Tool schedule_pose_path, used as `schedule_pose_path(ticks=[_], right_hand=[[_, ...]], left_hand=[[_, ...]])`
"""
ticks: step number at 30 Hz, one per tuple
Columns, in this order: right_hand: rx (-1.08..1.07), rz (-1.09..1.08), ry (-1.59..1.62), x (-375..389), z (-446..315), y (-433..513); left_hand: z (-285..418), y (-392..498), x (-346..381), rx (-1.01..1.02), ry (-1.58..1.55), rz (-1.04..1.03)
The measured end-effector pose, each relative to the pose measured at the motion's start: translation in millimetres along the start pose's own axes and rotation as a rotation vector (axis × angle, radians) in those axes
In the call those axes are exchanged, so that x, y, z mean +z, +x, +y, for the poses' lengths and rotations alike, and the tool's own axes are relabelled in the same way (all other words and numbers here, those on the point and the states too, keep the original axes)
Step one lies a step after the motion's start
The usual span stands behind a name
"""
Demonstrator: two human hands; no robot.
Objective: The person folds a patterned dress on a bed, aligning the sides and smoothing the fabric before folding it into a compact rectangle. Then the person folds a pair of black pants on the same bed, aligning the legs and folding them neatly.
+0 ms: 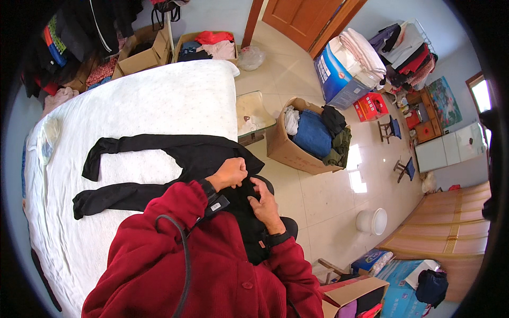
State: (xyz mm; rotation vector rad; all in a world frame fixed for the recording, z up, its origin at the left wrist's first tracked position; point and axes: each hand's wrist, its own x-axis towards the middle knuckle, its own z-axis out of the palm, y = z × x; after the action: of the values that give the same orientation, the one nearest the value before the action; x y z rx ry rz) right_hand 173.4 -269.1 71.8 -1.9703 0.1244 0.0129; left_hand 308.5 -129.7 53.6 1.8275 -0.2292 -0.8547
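Observation:
Black trousers (203, 153) lie across the edge of a bed with a white cover (171, 103), their two legs stretched to the left. My left hand (230, 173) is curled with its fingers pinched on the black fabric near the waist end. Close beside it, my right hand (264, 203) has its thumb and fingers apart over the dark cloth on my lap; whether it touches the fabric is unclear. Both wrists wear dark bands, and red sleeves cover my arms.
A cardboard box of folded clothes (310, 135) stands on the tiled floor beyond a glass-topped stand (254, 113). More boxes with clothes (206, 47) line the wall. A white bucket (372, 221) and small folding stools (389, 129) are farther right. A plastic bag (49, 139) lies on the bed.

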Motion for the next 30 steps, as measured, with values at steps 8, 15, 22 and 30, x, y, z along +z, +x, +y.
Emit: schedule_pose_path(ticks=[8,15,22,30], right_hand=[[-0.224,0.201,-0.182,13,9,-1],[-0.364,0.254,-0.332,17,9,-5],[-0.623,0.067,-0.568,18,8,-8],[-0.906,-0.121,-0.605,19,-13,-16]], left_hand=[[-4,-18,9,0.067,-0.226,0.139],[3,-13,3,0.077,0.098,0.067],[6,33,3,0.425,0.634,0.022],[12,81,8,0.188,0.790,-0.467]])
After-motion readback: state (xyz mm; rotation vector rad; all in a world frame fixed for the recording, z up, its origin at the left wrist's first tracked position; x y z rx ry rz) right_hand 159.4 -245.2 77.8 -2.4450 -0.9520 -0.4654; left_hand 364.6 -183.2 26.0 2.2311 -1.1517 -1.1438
